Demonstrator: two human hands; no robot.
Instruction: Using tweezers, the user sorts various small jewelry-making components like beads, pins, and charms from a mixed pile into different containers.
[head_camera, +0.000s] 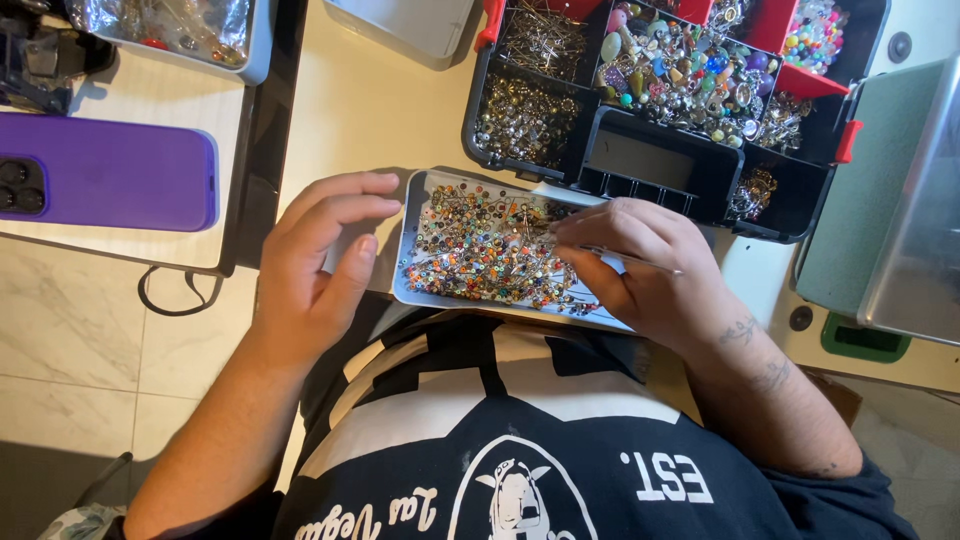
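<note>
A shallow metal tray (412, 240) full of small coloured beads on thin metal pins (480, 250) lies at the table's near edge, against my body. My left hand (325, 255) rests at the tray's left end, fingers spread, thumb touching its rim. My right hand (640, 270) lies over the tray's right part, fingers pinched on a thin metal pin (640, 260) that points right.
A black and red compartment box (650, 160) with beads, pins and metal findings stands just behind the tray. A purple phone (110, 170) lies on a white tile at left. A foil-lined tray (170, 25) sits far left; a grey-green tin (890, 220) stands right.
</note>
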